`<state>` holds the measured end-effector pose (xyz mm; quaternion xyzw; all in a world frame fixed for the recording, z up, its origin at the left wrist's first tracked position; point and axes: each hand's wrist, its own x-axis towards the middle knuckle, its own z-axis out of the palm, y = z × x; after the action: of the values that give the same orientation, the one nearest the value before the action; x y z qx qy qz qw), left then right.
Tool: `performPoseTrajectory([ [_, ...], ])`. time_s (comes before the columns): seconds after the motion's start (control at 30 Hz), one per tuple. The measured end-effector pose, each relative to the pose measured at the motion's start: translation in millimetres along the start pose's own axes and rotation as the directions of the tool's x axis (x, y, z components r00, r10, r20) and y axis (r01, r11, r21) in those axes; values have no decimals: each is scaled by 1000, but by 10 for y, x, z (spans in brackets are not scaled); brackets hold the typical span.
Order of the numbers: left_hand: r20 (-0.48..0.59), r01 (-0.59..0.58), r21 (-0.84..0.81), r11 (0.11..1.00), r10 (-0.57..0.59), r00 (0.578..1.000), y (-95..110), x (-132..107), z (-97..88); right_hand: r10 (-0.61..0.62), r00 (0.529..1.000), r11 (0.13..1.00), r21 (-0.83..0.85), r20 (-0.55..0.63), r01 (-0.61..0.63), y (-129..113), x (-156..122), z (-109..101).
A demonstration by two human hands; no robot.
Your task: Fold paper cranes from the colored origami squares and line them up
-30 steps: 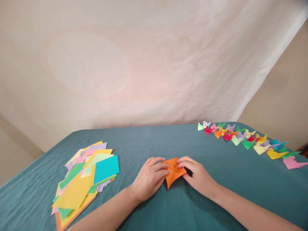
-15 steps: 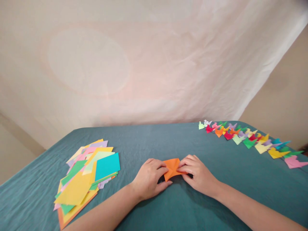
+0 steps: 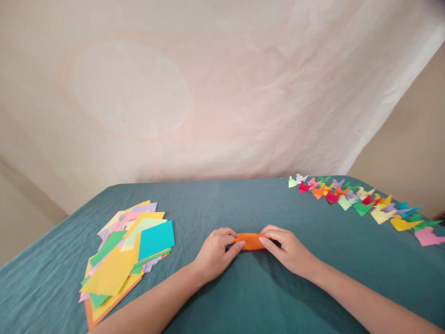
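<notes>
An orange sheet of origami paper [image 3: 253,241], folded into a narrow shape, is between my two hands near the middle of the table. My left hand [image 3: 219,253] pinches its left end, thumb in front and fingers behind. At the right end, my right hand [image 3: 285,248] grips it the same way, with the thumb on the near face. The fingertips behind the paper are partly hidden.
On the left lies a loose pile of coloured paper sheets [image 3: 114,273], with a turquoise sheet [image 3: 156,240] on its right side. Several folded paper birds [image 3: 363,207] stand in rows along the right edge of the green tablecloth [image 3: 222,204]. A pale cloth [image 3: 243,93] hangs behind.
The orange paper, spread with its creased face showing, is now folded into a narrow strip-like shape. Both thumbs have moved up onto its near side.
</notes>
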<state>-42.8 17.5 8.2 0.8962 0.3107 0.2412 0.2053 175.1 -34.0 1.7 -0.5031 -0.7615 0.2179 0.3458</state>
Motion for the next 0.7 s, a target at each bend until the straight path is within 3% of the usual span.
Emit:
performPoseTrajectory([
  [0.1,-3,43,-2,999,-43,999,-15,18,22,35,997,999,17,-71,-34,44,32,46],
  [0.2,-78,86,-5,996,-86,993,-20,1,36,48,995,999,-7,-92,-49,75,58,74],
  [0.3,-120,-7,99,995,19,993,65,-35,-8,51,995,998,-35,-85,-54,86,71,89],
  [0.37,-39,-156,229,961,169,985,181,-60,-54,51,996,998,-40,-78,-54,88,75,93],
  [0.47,156,-294,319,901,256,954,358,-103,-82,41,997,998,-36,-72,-44,96,80,96],
  [0.57,259,-295,332,896,214,942,428,-150,-42,31,996,999,-40,-88,-35,112,84,103],
  [0.7,335,-250,298,921,145,931,377,-193,18,39,994,998,-53,-101,-45,129,84,117],
])
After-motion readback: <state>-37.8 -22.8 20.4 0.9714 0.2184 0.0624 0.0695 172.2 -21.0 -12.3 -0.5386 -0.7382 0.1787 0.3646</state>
